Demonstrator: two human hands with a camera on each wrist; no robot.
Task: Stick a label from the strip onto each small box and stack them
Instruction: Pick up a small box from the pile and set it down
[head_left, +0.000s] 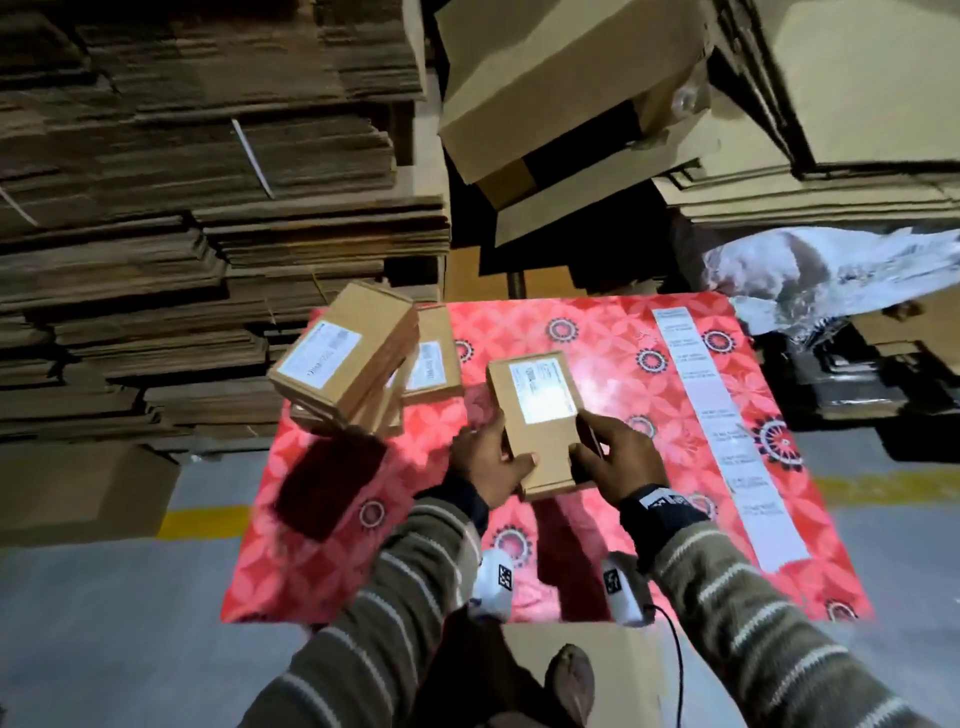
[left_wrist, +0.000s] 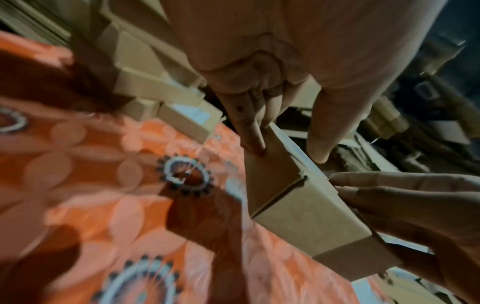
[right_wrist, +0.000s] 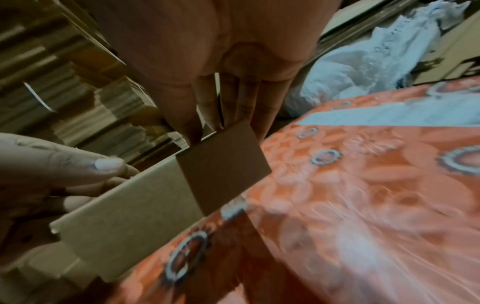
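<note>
Holding a labelled small box (head_left: 537, 423) clear of the red patterned cloth (head_left: 649, 545), near its middle, both hands grip the near end, I'd guess to carry it to the leaning stack of labelled boxes (head_left: 345, 358) at the far left corner. The left hand (head_left: 485, 460) clasps the left edge, thumb on top; the right hand (head_left: 618, 452) pinches the right edge likewise. The label strip (head_left: 719, 431) lies along the right edge.
</note>
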